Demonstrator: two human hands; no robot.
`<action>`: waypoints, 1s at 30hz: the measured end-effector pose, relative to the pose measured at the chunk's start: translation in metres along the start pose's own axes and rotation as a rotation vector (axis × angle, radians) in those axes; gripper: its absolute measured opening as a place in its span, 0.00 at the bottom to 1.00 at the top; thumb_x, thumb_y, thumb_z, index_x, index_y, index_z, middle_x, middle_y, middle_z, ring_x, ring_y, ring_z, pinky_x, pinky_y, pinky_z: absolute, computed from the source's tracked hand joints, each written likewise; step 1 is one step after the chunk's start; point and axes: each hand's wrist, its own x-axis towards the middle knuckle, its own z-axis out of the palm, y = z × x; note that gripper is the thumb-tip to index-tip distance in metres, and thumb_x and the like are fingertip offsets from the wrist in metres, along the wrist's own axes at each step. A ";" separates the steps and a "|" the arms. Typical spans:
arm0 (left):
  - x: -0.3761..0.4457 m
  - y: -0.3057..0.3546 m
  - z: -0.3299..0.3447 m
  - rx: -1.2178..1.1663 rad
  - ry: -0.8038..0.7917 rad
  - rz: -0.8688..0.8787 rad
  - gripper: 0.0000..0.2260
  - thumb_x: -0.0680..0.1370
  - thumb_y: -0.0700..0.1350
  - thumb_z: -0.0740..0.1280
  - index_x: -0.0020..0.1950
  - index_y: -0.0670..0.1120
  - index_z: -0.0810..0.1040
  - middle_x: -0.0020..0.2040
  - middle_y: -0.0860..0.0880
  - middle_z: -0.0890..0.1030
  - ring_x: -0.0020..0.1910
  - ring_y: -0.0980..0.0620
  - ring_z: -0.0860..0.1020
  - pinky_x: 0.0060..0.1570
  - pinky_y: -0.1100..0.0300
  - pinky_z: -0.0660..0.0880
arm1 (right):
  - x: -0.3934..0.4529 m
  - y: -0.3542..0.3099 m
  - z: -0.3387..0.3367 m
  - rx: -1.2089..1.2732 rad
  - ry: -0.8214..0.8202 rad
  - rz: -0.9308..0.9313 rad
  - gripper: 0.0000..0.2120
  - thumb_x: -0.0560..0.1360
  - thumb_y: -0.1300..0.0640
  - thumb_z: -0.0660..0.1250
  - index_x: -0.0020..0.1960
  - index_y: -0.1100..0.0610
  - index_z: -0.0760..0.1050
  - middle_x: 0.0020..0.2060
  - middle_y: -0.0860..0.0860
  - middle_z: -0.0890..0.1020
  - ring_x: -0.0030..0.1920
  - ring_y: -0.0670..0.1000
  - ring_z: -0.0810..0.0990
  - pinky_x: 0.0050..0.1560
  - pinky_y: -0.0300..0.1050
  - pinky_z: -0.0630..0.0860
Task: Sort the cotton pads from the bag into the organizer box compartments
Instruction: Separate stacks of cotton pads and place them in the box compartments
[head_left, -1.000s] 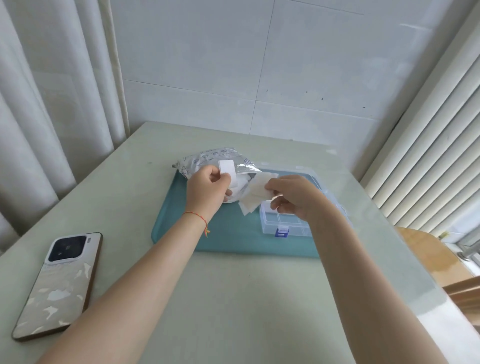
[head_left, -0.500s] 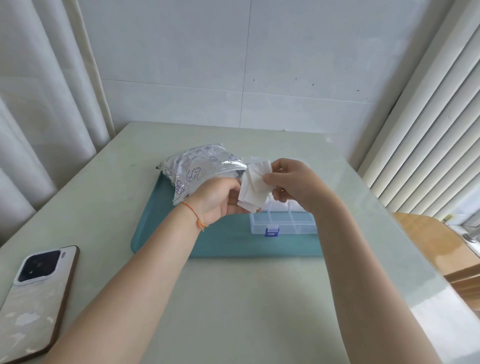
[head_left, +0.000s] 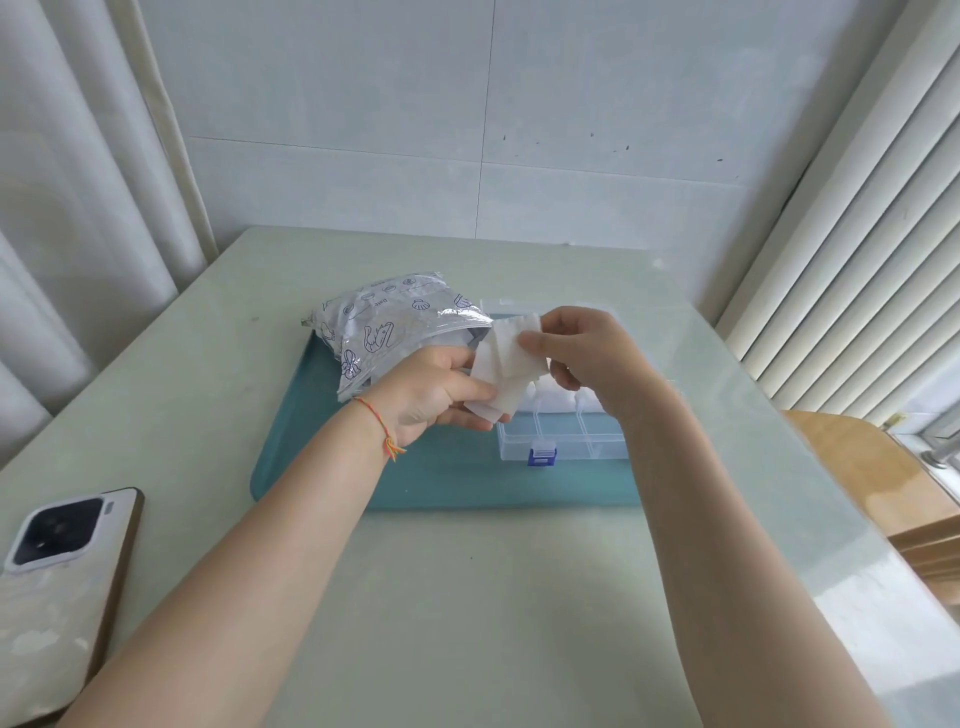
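Observation:
A silvery printed bag (head_left: 387, 330) lies on the back left of a teal tray (head_left: 441, 480), its mouth facing right. A clear organizer box (head_left: 566, 441) with a blue latch stands on the tray's right side, lid open behind it. Both hands hold a small bunch of white cotton pads (head_left: 506, 364) in the air above the box's left end. My left hand (head_left: 434, 392) grips the lower pads between thumb and fingers. My right hand (head_left: 582, 356) pinches the upper pad. White pads lie in the box's back compartments, partly hidden by my right hand.
A phone (head_left: 57, 587) lies face down near the table's front left edge. Curtains hang at the left, a tiled wall at the back, and slatted blinds at the right. A wooden surface (head_left: 852, 467) sits beyond the table's right edge.
My left hand came down out of the bag's mouth and took hold of the pads' lower end, together with my right hand. The camera shifted, so the phone slid toward the left edge.

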 end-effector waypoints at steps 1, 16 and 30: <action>0.000 0.001 -0.001 -0.001 0.014 0.008 0.10 0.77 0.31 0.66 0.56 0.40 0.79 0.44 0.41 0.84 0.40 0.45 0.84 0.37 0.59 0.81 | 0.001 0.000 -0.001 0.026 0.028 -0.005 0.06 0.74 0.60 0.72 0.43 0.61 0.76 0.25 0.48 0.76 0.22 0.48 0.68 0.25 0.38 0.64; 0.004 0.006 0.003 -0.330 0.223 0.130 0.13 0.79 0.30 0.60 0.58 0.41 0.79 0.44 0.45 0.84 0.40 0.50 0.84 0.38 0.60 0.80 | 0.000 -0.001 0.015 0.378 -0.025 0.109 0.04 0.74 0.62 0.73 0.44 0.61 0.78 0.31 0.50 0.79 0.25 0.48 0.71 0.28 0.39 0.69; 0.004 0.008 0.000 -0.318 0.421 0.077 0.09 0.82 0.36 0.60 0.47 0.42 0.78 0.42 0.41 0.80 0.32 0.49 0.81 0.29 0.59 0.80 | -0.002 -0.006 0.017 0.098 0.107 -0.001 0.02 0.74 0.64 0.71 0.43 0.60 0.79 0.31 0.49 0.79 0.25 0.47 0.72 0.26 0.39 0.69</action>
